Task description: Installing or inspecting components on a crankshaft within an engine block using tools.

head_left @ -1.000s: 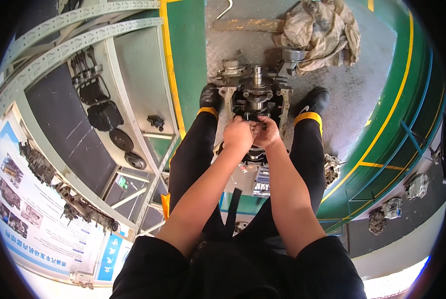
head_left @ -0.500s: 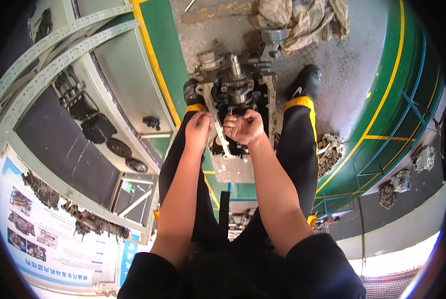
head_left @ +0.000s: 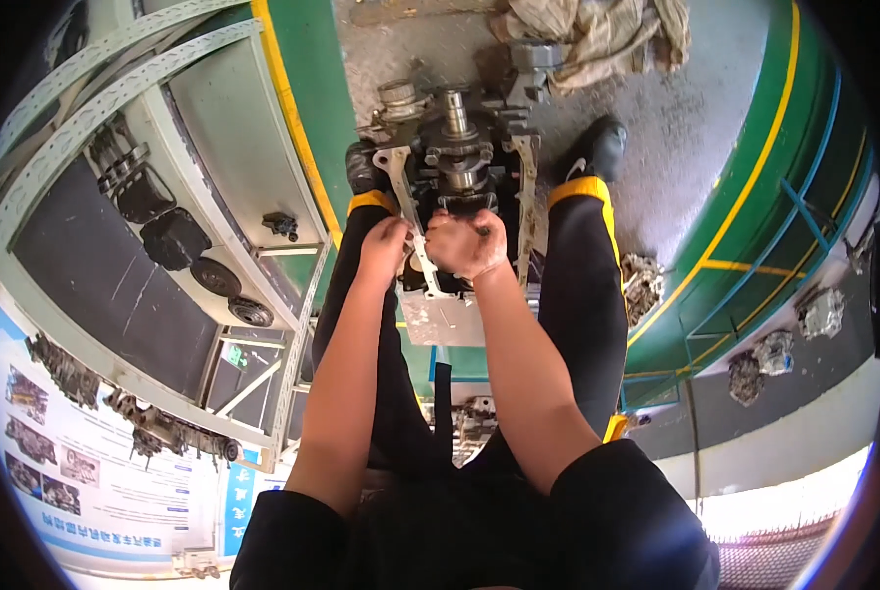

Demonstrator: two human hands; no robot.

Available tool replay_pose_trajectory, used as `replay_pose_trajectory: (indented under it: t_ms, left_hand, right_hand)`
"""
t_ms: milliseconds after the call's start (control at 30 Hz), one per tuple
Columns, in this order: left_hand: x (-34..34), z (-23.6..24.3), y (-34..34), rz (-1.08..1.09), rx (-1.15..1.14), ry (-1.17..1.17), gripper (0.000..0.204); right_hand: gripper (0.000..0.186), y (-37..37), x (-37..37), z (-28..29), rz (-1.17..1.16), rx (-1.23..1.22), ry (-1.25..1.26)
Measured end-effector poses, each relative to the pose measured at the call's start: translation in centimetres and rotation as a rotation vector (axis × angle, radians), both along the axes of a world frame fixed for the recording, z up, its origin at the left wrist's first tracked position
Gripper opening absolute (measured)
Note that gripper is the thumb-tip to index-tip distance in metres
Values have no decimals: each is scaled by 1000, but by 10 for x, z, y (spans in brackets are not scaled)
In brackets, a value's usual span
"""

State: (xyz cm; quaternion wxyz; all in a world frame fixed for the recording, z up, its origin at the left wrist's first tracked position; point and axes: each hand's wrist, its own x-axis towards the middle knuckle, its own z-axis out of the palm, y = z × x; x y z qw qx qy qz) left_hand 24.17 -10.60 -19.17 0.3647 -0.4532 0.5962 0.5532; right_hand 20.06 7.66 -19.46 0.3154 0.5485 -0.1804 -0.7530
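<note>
Between my legs stands an engine block with a pale metal rim (head_left: 409,202), its open side up. A crankshaft (head_left: 462,165) lies in it, its bright shaft end pointing away from me. At the left rim, near the block's front corner, my left hand (head_left: 388,248) is closed, fingers bent inward; anything in them is hidden. Over the near end of the crankshaft my right hand (head_left: 467,246) is turned partly palm up with fingers curled. A dark spot shows by its thumb and finger, too small to name.
A crumpled beige cloth (head_left: 617,39) lies on the floor beyond the block, next to a round metal part (head_left: 538,54). On the left, a metal shelf rack (head_left: 179,133) carries pistons and black wheels (head_left: 215,277). Grimy castings (head_left: 641,288) sit right of my right leg.
The view has shifted slightly, so the block appears a little left. My right hand has turned and its fingers have curled more. My left hand stays closed by the rim.
</note>
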Motion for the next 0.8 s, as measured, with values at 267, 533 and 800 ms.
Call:
replay_pose_trajectory:
  t_ms: [267,533,800]
  left_hand:
    - [9,1,6,43,-16,-169,25]
    - [-1,-9,-8,82,10,-108,26]
    - [0,-7,11,-62,-73,-54,39]
  right_hand:
    - [35,13,6,-14,74,-178,-38]
    - [36,-2,-7,-11,-68,-172,107]
    - [36,-2,6,-9,-75,-136,31]
